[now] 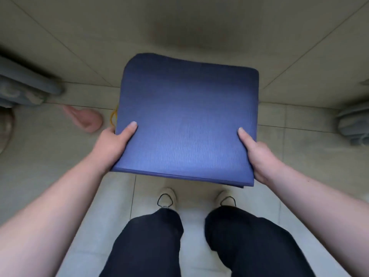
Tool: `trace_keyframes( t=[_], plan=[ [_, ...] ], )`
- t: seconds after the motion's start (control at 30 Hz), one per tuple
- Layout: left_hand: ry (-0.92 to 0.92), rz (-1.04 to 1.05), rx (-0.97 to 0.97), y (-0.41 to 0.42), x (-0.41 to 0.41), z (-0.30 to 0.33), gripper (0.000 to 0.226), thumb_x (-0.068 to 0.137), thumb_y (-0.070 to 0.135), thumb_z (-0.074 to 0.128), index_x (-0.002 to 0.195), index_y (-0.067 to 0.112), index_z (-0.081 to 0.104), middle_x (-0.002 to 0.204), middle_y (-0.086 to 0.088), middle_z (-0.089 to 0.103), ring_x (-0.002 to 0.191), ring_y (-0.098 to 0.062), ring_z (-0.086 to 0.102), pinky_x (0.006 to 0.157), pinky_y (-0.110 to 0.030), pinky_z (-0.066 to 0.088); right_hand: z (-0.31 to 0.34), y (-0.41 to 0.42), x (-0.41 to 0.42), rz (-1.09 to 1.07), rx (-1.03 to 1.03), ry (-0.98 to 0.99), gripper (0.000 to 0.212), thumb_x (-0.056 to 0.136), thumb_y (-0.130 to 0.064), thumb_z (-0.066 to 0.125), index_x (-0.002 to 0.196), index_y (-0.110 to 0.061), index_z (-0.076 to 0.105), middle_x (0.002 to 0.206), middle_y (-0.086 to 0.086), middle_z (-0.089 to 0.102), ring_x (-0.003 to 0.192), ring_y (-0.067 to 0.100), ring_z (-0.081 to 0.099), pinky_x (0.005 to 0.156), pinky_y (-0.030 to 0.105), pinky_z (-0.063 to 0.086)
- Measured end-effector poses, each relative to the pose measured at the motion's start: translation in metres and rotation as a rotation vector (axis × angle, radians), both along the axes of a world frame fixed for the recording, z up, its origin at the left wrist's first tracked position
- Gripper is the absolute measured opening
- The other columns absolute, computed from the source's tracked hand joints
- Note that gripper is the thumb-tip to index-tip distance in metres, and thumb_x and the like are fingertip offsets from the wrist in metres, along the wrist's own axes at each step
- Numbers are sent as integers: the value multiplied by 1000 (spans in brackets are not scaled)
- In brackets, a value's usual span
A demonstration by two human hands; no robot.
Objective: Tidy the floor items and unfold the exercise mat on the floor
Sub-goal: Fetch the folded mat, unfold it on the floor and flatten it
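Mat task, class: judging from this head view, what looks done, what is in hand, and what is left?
Done: the mat is picked up, off the floor. In hand: the left hand and right hand grip its sides, still folded. Left: unfolding it on the floor, and tidying the pink item still lying there.

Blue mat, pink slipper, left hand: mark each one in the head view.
blue mat [185,120]: head view, middle of its folded top face.
pink slipper [87,119]: head view, its toe, on the floor tiles.
left hand [115,142]: head view, back of the hand gripping the mat's edge.
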State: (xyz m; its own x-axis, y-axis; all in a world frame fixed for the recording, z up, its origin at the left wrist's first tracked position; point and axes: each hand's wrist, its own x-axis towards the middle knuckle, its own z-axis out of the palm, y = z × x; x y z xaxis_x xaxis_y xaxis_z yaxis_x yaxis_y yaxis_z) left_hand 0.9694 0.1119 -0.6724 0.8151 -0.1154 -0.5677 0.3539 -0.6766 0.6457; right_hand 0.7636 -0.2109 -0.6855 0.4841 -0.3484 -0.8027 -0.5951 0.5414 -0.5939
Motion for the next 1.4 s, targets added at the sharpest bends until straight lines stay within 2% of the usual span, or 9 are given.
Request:
trace_keyframes(
  t=[0.13, 0.27, 0.43, 0.53, 0.77, 0.9, 1.1, 1.23, 1.4],
  plan=[
    [5, 23, 6, 15, -18, 179, 61, 72, 76, 63, 97, 21, 73, 94, 13, 76, 82, -6, 73, 67, -27, 52, 179, 18, -13, 31, -90, -31, 46, 93, -54, 65, 123, -20, 65, 117, -1, 78, 106, 20, 75, 90, 41, 59],
    [-57, 56, -1, 34, -29, 327, 51, 81, 70, 66, 92, 21, 74, 87, 12, 77, 75, -5, 73, 61, -27, 50, 334, 29, -14, 46, -173, -87, 61, 77, -68, 72, 118, -24, 69, 112, -3, 79, 100, 19, 77, 84, 40, 62],
    [-144, 64, -63, 48, -32, 453, 67, 64, 84, 61, 89, 23, 74, 80, 19, 76, 71, -4, 73, 66, -34, 55, 466, 38, -17, 22, -268, -179, 64, 70, -72, 74, 114, -26, 71, 108, -4, 80, 94, 20, 78, 68, 33, 62],
    [-175, 39, -127, 58, -26, 505, 68, 63, 85, 61, 93, 25, 74, 86, 16, 78, 77, -8, 75, 74, -39, 59, 519, 50, -16, 6, -319, -239, 58, 71, -72, 72, 111, -29, 74, 109, -4, 80, 97, 20, 78, 79, 37, 60],
    [-238, 47, -239, 103, -8, 565, 76, 63, 87, 63, 103, 23, 71, 99, 6, 79, 89, -19, 76, 83, -45, 60, 574, 90, 6, 0, -366, -331, 42, 88, -59, 69, 111, -25, 73, 105, -6, 80, 92, 16, 78, 63, 25, 61],
    [-262, 158, -261, 141, -14, 573, 76, 62, 87, 69, 100, 22, 71, 92, 8, 79, 83, -17, 77, 72, -37, 59, 582, 114, 30, 100, -353, -352, 47, 84, -65, 69, 107, -24, 74, 103, -4, 81, 92, 18, 78, 64, 26, 61],
    [-296, 385, -234, 206, -46, 575, 87, 50, 96, 63, 99, 24, 71, 91, 10, 79, 83, -15, 76, 79, -42, 61, 588, 149, 85, 346, -368, -401, 70, 68, -76, 68, 109, -20, 74, 107, -3, 80, 97, 16, 77, 83, 38, 56],
    [-388, 612, -247, 247, -82, 574, 98, 47, 96, 66, 106, 18, 70, 104, 1, 78, 97, -23, 74, 91, -49, 58, 589, 181, 125, 560, -365, -446, 62, 69, -78, 66, 101, -26, 77, 103, -9, 80, 93, 11, 77, 79, 34, 55],
    [-513, 936, -122, 276, -167, 577, 81, 57, 85, 63, 102, 18, 72, 94, 11, 78, 94, -11, 74, 80, -28, 57, 597, 235, 173, 920, -313, -545, 62, 71, -78, 63, 101, -25, 75, 99, -11, 80, 89, 8, 77, 71, 27, 56]
  ],
)
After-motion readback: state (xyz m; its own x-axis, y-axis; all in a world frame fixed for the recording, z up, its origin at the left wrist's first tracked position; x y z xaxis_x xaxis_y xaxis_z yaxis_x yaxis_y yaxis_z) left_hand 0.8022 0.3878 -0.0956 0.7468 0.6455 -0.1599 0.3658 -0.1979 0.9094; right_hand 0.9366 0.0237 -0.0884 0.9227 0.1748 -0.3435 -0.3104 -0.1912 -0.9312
